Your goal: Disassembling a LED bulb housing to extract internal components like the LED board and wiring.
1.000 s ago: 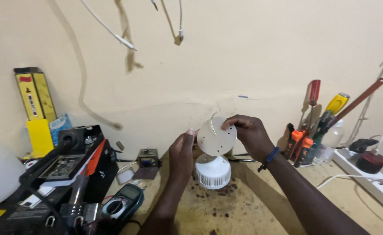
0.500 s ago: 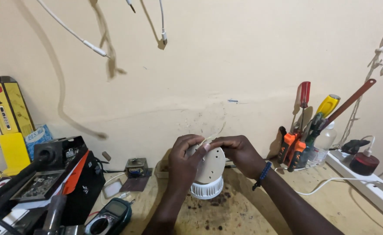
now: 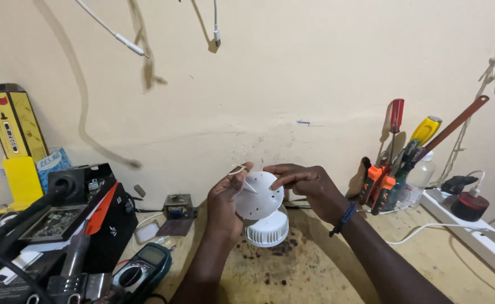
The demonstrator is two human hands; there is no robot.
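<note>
Pinching a white perforated disc over a ribbed white housing, both hands work mid-bench, a tall yellow box standing at the left edge.

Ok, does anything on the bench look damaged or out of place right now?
The wooden benchtop is scarred with dark burn-like spots around the white ribbed lamp base. The white perforated disc is off that base, held tilted by the left hand and right hand. Nothing looks spilled.

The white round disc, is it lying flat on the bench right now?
No, the white round disc is held up above the bench between the left hand and the right hand, over the white ribbed base.
</note>
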